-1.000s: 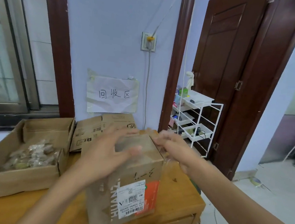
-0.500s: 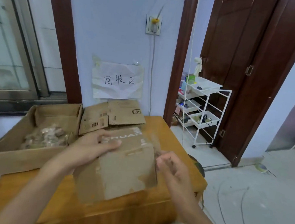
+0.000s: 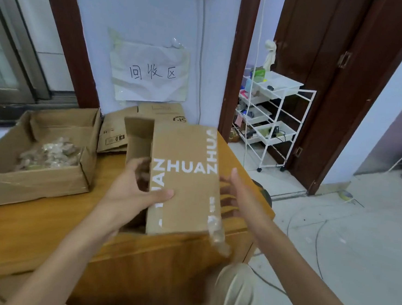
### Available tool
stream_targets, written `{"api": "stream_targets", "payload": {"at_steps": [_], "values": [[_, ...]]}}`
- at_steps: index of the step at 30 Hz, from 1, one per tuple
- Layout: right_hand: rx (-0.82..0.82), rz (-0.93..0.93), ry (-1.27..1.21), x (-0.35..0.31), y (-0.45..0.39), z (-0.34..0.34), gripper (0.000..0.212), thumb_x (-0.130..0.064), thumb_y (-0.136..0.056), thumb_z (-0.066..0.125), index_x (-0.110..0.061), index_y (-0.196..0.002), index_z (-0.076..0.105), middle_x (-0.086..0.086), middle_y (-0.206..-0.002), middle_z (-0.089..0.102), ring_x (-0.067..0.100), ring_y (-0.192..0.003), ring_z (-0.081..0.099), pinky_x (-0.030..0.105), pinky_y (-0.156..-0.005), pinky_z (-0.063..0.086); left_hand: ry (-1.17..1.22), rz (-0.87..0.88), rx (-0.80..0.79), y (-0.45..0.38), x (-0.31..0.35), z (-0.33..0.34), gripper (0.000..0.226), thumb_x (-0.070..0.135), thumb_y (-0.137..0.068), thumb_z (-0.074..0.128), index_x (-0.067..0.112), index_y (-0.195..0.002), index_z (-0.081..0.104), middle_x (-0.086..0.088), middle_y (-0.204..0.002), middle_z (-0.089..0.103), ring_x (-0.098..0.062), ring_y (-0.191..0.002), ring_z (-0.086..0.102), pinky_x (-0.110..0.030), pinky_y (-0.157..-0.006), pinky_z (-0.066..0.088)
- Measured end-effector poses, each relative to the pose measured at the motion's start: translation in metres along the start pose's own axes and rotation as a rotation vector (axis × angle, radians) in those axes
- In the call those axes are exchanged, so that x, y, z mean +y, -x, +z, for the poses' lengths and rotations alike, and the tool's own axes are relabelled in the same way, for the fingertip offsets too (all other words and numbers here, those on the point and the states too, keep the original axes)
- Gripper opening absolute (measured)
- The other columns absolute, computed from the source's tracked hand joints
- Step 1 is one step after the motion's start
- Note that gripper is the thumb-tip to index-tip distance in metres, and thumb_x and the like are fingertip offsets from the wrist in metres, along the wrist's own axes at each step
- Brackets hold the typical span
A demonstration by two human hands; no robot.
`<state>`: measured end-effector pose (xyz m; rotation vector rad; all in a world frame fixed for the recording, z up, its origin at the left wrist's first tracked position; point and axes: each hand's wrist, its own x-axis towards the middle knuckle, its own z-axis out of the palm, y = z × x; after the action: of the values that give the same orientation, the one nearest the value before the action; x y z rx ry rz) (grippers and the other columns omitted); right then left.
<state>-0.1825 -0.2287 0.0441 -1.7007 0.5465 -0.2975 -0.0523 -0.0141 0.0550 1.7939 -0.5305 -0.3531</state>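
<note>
Head view showed an open carton [image 3: 36, 182] at the desk's [image 3: 45, 226] left edge. The left hand [image 3: 129, 192] gripped the printed box [image 3: 185, 187] near the desk's right edge, thumb on top, fingers curled inside its open end; the right hand [image 3: 242, 199] had its fingers spread straight beside it.

Held carton [image 3: 183, 182]: white "ZHUAN", "HUA". Wall paper sign [image 3: 151, 72]: handwritten "回收区".

A single head-worn camera looks forward and down, close over the wooden surface [image 3: 44, 231], facing the wall [image 3: 143, 15].
</note>
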Motion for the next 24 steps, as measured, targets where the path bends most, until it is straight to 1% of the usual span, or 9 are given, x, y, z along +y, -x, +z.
{"api": "stream_targets", "payload": {"at_steps": [4, 8, 12, 15, 17, 19, 21, 22, 24], "values": [[0.113, -0.252, 0.072, -0.058, -0.018, -0.021, 0.048, -0.066, -0.106, 0.033, -0.039, -0.128, 0.066, -0.002, -0.109, 0.077, 0.016, -0.093, 0.076, 0.044, -0.085, 0.063, -0.142, 0.207, 0.031, -0.021, 0.026, 0.004, 0.1, 0.023, -0.069, 0.096, 0.035, -0.148, 0.036, 0.026, -0.121, 0.063, 0.013, -0.103, 0.064, -0.009, -0.083, 0.049], [0.205, -0.449, 0.356, -0.068, -0.027, -0.015, 0.056, -0.084, -0.096, 0.032, -0.052, -0.139, 0.05, -0.01, -0.11, 0.074, 0.009, -0.098, 0.071, 0.048, -0.087, 0.06, -0.286, 0.212, 0.002, -0.033, 0.016, 0.005, 0.101, 0.022, -0.068, 0.096, 0.032, -0.148, 0.035, 0.018, -0.126, 0.064, -0.011, -0.118, 0.064, -0.037, -0.102, 0.052], [0.098, -0.368, 0.271, -0.022, -0.01, 0.028, 0.061, -0.078, -0.099, 0.027, -0.049, -0.149, 0.044, -0.029, -0.133, 0.061, -0.006, -0.119, 0.059, 0.034, -0.107, 0.049, -0.473, 0.148, 0.062, -0.024, -0.022, -0.014, 0.113, 0.027, -0.066, 0.097, 0.036, -0.154, 0.027, 0.01, -0.143, 0.057, -0.013, -0.124, 0.06, -0.041, -0.106, 0.051], [0.019, -0.296, 0.106, 0.011, -0.003, 0.051, 0.04, -0.077, -0.102, 0.02, -0.071, -0.132, 0.047, -0.034, -0.131, 0.063, -0.007, -0.123, 0.059, 0.039, -0.106, 0.053, -0.493, 0.061, 0.032, -0.009, -0.043, -0.029, 0.108, 0.031, -0.068, 0.096, 0.041, -0.15, 0.027, 0.006, -0.145, 0.058, -0.013, -0.118, 0.063, -0.039, -0.102, 0.053], [0.035, -0.301, 0.086, 0.016, -0.007, 0.055, 0.052, -0.085, -0.097, 0.021, -0.067, -0.141, 0.042, -0.029, -0.143, 0.057, -0.001, -0.133, 0.054, 0.049, -0.11, 0.05, -0.505, -0.001, -0.017, -0.001, -0.047, -0.042, 0.114, 0.043, -0.068, 0.094, 0.047, -0.153, 0.019, 0.008, -0.15, 0.053, -0.016, -0.127, 0.06, -0.044, -0.107, 0.051], [0.09, -0.328, 0.085, 0.005, -0.009, 0.05, 0.061, -0.089, -0.093, 0.024, -0.065, -0.149, 0.033, -0.028, -0.153, 0.046, 0.0, -0.14, 0.047, 0.051, -0.114, 0.047, -0.598, -0.082, -0.067, 0.011, -0.042, -0.059, 0.114, 0.059, -0.072, 0.085, 0.043, -0.16, 0.015, 0.012, -0.157, 0.043, -0.014, -0.134, 0.053, -0.038, -0.109, 0.049], [0.106, -0.423, 0.102, -0.019, -0.009, 0.04, 0.053, -0.079, -0.1, 0.028, -0.065, -0.151, 0.029, -0.033, -0.153, 0.043, -0.008, -0.138, 0.045, 0.041, -0.113, 0.046, -0.817, -0.116, -0.112, 0.033, -0.019, -0.082, 0.089, 0.083, -0.071, 0.065, 0.048, -0.149, 0.041, 0.025, -0.142, 0.055, 0.001, -0.118, 0.06, -0.027, -0.1, 0.053], [0.093, -0.482, 0.14, -0.031, -0.009, 0.034, 0.048, -0.07, -0.105, 0.031, -0.063, -0.152, 0.03, -0.034, -0.151, 0.044, -0.012, -0.136, 0.045, 0.033, -0.113, 0.044, -0.92, -0.058, -0.072, 0.043, -0.002, -0.093, 0.076, 0.095, -0.065, 0.052, 0.055, -0.129, 0.058, 0.035, -0.12, 0.064, 0.009, -0.102, 0.063, -0.024, -0.093, 0.056], [0.065, -0.583, 0.273, -0.05, -0.014, 0.026, 0.044, -0.055, -0.109, 0.033, -0.053, -0.153, 0.04, -0.032, -0.148, 0.048, -0.013, -0.135, 0.045, 0.025, -0.111, 0.039, -0.945, 0.16, 0.126, 0.056, 0.045, -0.098, 0.067, 0.106, -0.063, 0.033, 0.061, -0.098, 0.067, 0.041, -0.083, 0.067, 0.012, -0.077, 0.066, -0.028, -0.074, 0.06]]}}
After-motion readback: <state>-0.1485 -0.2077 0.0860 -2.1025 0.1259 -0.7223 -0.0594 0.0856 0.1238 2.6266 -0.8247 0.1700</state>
